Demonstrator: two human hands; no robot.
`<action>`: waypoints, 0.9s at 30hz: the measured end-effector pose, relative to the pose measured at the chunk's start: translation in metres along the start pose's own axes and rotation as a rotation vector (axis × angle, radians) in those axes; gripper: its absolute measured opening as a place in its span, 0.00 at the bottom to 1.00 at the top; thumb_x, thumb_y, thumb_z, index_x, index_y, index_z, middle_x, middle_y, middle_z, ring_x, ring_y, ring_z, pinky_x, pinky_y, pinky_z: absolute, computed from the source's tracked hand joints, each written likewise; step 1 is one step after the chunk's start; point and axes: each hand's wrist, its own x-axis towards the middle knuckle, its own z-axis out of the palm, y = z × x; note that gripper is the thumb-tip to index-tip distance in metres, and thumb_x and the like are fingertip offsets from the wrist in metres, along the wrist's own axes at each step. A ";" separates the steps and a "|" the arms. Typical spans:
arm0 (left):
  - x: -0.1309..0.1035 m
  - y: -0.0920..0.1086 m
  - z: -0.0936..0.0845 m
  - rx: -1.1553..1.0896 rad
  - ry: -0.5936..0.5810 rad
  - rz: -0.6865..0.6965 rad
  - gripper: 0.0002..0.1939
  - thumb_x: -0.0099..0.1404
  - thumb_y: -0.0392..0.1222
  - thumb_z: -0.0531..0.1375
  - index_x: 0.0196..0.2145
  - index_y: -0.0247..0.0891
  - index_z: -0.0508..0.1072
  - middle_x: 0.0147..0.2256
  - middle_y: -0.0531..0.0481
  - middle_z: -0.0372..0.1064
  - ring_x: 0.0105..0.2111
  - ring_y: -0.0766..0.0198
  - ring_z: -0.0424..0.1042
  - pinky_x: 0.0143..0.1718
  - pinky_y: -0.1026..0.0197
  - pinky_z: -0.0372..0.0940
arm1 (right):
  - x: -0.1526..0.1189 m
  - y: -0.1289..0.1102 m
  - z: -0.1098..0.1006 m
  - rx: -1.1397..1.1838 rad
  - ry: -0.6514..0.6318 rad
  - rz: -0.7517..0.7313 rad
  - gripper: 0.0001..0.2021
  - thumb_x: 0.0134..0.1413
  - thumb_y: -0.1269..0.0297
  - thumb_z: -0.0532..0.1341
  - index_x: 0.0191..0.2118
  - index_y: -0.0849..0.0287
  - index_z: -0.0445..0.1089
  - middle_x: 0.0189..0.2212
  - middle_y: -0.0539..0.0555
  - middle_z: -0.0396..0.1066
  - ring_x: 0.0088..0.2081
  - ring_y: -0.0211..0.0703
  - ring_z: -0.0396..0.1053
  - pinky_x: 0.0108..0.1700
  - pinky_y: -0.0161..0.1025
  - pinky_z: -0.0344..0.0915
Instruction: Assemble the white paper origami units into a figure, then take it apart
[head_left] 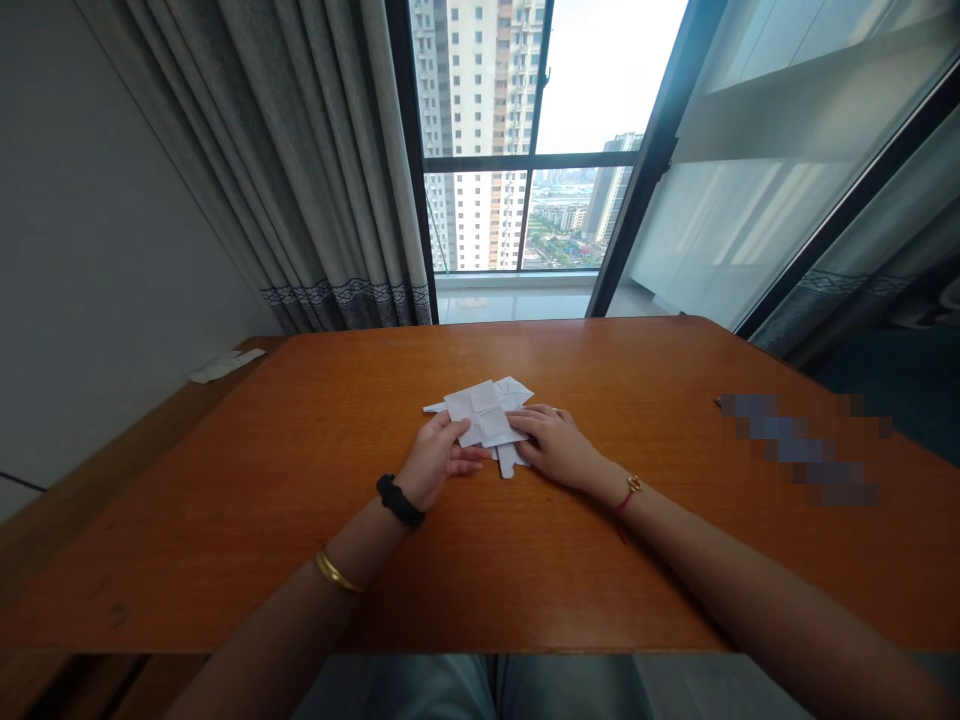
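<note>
Near centre on the table (600, 580), the left hand (435, 462) pinches the folded white paper (480, 408), thumb on top; the right hand (559, 445), loosely bent, touches its right edge, grip unclear. Gentle, even pressure should suit the stacked folded pieces (517, 388) beyond.

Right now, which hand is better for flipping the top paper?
Probably the left hand: its thumb is on the top paper, and its other fingers sit lower, by the near edge. The right hand lies palm-down at the right side.

Head-worn view, forward, downward, above table (510, 575)
</note>
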 end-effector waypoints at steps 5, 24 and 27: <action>0.000 0.003 -0.003 0.017 0.063 0.163 0.13 0.54 0.40 0.65 0.38 0.35 0.71 0.27 0.52 0.71 0.19 0.73 0.68 0.19 0.72 0.63 | -0.003 0.004 -0.009 0.243 0.234 0.122 0.14 0.58 0.64 0.54 0.46 0.57 0.72 0.42 0.57 0.74 0.42 0.47 0.68 0.46 0.45 0.62; 0.001 -0.003 0.002 -0.047 0.046 0.225 0.28 0.47 0.26 0.62 0.48 0.37 0.69 0.53 0.44 0.66 0.51 0.56 0.67 0.55 0.53 0.60 | -0.010 0.015 -0.017 0.986 0.572 0.425 0.17 0.44 0.51 0.66 0.35 0.60 0.71 0.27 0.52 0.71 0.26 0.38 0.67 0.29 0.36 0.66; 0.002 -0.005 0.002 -0.137 0.025 0.169 0.31 0.49 0.25 0.63 0.51 0.37 0.65 0.50 0.43 0.68 0.49 0.58 0.69 0.53 0.54 0.62 | -0.013 0.011 -0.023 0.729 0.520 0.222 0.13 0.50 0.54 0.62 0.35 0.59 0.73 0.34 0.55 0.74 0.34 0.42 0.70 0.38 0.40 0.68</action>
